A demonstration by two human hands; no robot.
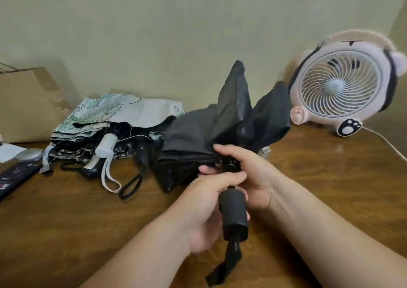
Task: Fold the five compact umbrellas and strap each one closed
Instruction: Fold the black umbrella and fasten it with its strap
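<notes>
Fig.: my left hand (204, 208) grips the black umbrella (193, 138) by its handle (234, 213) | right hand (253, 173) clasps its fabric | gather pleats evenly before strapping.

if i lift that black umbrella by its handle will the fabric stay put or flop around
Fabric on the black umbrella would probably flop: its panels stick up loose, unstrapped. The handle looks rigid, so the left hand gripping it likely holds firm. The dangling wrist strap may swing.
</notes>
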